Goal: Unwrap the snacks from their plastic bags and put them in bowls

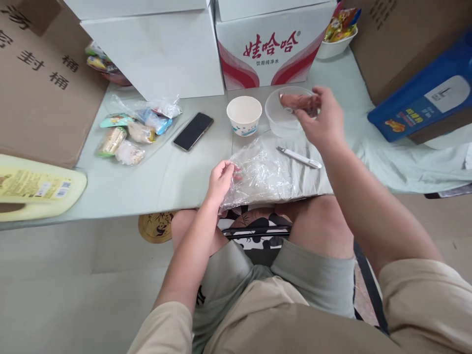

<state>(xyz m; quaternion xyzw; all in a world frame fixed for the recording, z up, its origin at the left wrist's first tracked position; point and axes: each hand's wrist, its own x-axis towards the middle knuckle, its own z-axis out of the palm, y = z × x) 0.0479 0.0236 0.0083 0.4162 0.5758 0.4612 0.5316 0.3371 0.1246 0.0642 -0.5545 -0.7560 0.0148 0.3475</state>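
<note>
My left hand [221, 178] pinches the edge of a crumpled clear plastic bag [263, 172] that lies at the table's front edge. Over a round clear plastic tub [282, 120], my right hand [324, 115] grips a brown, wrapped snack packet [300, 102], whose exact kind I cannot make out. Left of the tub stands a white paper cup [244, 115] with a blue print. A white utility knife [299, 157] rests between the bag and my right forearm.
A dark phone [193, 131] and a clear bag of small packaged snacks [140, 125] lie to the left. White cartons [275, 49] line the back. A blue bottle [424, 91] leans at right; a pale yellow jug [40, 187] lies at left. A white bowl [337, 48] holds wrapped snacks.
</note>
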